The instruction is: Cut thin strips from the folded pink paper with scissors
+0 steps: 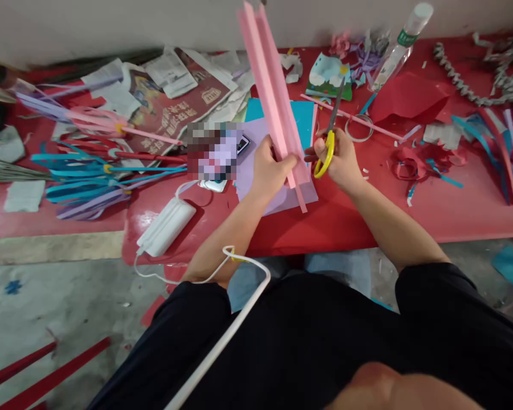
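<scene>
My left hand is closed around the lower end of a long folded pink paper that stands tilted up over the red table. My right hand grips yellow-handled scissors, blades pointing up and away, right beside the pink paper's lower part. Under both hands lie a lilac sheet and a blue sheet.
Paper flowers with long blue, purple and pink strips lie at left beside newspapers. A white power pack with a cable sits near the front edge. A plastic bottle, tape ring, red paper and scraps cover the right side.
</scene>
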The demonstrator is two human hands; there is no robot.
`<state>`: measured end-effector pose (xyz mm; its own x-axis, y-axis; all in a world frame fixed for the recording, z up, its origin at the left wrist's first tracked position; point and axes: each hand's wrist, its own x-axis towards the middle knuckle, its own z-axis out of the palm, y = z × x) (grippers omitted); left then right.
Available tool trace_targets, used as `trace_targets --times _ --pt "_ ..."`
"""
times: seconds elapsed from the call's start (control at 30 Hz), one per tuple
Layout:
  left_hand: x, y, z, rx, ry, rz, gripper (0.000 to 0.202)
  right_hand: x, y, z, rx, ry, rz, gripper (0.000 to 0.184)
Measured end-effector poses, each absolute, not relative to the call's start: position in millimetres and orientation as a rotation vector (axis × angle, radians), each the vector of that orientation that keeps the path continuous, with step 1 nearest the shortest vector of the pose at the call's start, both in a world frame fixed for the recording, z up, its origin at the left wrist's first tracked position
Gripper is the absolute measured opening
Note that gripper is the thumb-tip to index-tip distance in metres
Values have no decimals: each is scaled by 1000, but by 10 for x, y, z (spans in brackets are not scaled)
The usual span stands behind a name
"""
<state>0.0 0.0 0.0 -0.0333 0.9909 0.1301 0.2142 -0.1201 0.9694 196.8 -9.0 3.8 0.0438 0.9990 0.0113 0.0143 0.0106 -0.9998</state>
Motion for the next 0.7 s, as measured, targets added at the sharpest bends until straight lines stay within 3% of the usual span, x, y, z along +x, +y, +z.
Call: trace_targets --times 0.27,0.57,0.7 --pt "-252 278 80 1339 1447 1553 47 1891 -410 164 -1247 -1507 1125 93" --pt "-647 835 -264 1222 1277 1906 81 1860 -444 228 -1420 -1952 765 83" --pt "-680 899 -181 1081 1286 1986 73 1815 -480 218 -1482 -2119 680 72"
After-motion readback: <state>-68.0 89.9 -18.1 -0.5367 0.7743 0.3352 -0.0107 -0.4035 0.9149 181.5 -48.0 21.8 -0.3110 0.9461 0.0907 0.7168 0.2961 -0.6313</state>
